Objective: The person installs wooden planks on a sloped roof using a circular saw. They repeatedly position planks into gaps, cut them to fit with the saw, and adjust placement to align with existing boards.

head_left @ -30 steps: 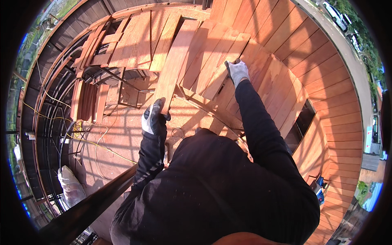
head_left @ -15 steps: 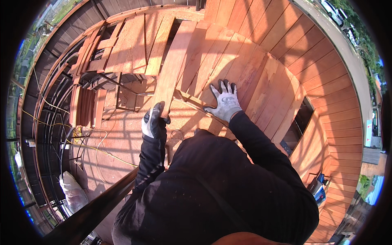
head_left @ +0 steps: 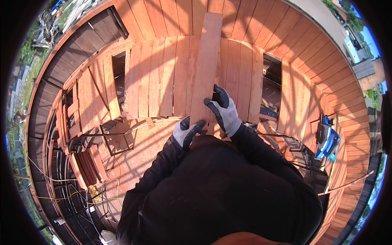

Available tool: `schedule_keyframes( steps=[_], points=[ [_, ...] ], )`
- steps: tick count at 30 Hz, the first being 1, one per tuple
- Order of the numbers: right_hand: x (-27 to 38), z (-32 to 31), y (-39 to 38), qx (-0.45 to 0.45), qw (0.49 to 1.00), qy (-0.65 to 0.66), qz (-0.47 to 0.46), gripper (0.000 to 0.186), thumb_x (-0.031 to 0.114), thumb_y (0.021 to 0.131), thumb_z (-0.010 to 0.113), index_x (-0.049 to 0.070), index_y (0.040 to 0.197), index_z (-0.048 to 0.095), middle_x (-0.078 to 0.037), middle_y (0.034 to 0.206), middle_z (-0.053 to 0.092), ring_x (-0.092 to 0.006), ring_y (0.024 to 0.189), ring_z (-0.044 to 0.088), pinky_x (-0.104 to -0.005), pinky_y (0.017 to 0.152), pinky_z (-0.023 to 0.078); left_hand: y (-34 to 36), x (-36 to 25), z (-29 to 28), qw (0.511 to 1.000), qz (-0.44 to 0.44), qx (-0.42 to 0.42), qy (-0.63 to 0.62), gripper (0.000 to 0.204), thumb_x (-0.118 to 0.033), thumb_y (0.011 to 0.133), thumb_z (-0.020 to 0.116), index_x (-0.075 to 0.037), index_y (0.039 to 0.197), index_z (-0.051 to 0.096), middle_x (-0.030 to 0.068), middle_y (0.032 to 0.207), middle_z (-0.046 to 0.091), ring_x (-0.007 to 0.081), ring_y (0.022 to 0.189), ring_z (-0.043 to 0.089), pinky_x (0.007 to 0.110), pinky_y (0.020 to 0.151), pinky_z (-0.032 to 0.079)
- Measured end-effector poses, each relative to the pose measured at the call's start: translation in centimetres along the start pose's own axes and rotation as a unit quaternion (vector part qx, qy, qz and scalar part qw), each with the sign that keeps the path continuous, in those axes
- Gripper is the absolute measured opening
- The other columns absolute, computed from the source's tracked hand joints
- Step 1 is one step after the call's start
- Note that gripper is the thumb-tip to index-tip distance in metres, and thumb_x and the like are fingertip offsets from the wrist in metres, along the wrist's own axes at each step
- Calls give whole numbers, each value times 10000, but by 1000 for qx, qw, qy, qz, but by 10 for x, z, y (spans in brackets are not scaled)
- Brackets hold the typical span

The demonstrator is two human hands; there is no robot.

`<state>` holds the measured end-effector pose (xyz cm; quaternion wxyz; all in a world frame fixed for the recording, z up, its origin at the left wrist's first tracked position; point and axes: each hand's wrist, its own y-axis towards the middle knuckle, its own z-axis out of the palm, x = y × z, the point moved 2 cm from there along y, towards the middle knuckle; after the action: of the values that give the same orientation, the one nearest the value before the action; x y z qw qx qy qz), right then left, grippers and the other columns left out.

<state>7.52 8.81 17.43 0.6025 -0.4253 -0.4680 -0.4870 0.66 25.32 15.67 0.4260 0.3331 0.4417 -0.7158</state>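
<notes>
A reddish-brown wooden plank point(head_left: 208, 57) points away from me over a row of laid boards point(head_left: 163, 77). Its near end is between my two gloved hands. My left hand point(head_left: 188, 131), in a grey and white work glove, grips the near left corner with the thumb on top. Slightly farther up, my right hand point(head_left: 225, 111) is closed round the right edge, its thumb across the upper face. The plank hides part of the boards beneath it, and its far end overlaps the outer sloping boards.
Dark gaps show at the left point(head_left: 119, 75) and right point(head_left: 270, 85) ends of the board row. A blue power tool point(head_left: 326, 139) sits at the right. Stacked planks point(head_left: 87, 167) stand at the left near a yellow cord point(head_left: 61, 199). Sawdust covers the floor point(head_left: 141, 157).
The view has turned rightward. My right hand has left the laid boards and taken the plank's right edge. The plank has swung to the middle, in front of me.
</notes>
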Motion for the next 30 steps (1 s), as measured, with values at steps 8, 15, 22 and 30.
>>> schedule_keyframes(
  steps=[8, 15, 22, 30],
  points=[
    [16, -138, -71, -242, 970, -9, -30, 488, 44, 873, 639, -44, 1341, 530, -95, 1167, 661, -150, 1052, 605, -281, 929, 485, 72, 36, 112, 935, -173, 293, 105, 292, -217, 973, 638, 13, 1152, 635, 62, 990, 688, 118, 869, 640, 263, 750, 519],
    [10, -223, -90, -286, 956, 53, 19, 421, 49, 863, 602, -38, 1275, 588, -103, 1137, 671, -168, 1041, 620, -290, 911, 501, 110, 85, 183, 905, -248, 343, 36, 261, -195, 996, 594, 8, 1158, 618, 73, 1008, 684, 142, 871, 655, 284, 764, 532],
    [-10, -278, -68, -243, 964, 71, 84, 405, 34, 886, 611, -31, 1285, 583, -85, 1122, 677, -174, 990, 637, -304, 895, 530, 124, 95, 220, 930, -251, 267, 39, 260, -233, 989, 610, -4, 1111, 627, 80, 945, 681, 154, 827, 655, 293, 733, 532],
    [-23, -308, -65, -227, 969, 14, 101, 420, 95, 910, 645, -20, 1306, 567, -111, 1099, 685, -162, 950, 651, -297, 833, 544, 128, 105, 244, 950, -205, 219, 85, 251, -249, 987, 608, -10, 1057, 629, 49, 846, 645, 132, 750, 616, 283, 679, 503]
  ],
)
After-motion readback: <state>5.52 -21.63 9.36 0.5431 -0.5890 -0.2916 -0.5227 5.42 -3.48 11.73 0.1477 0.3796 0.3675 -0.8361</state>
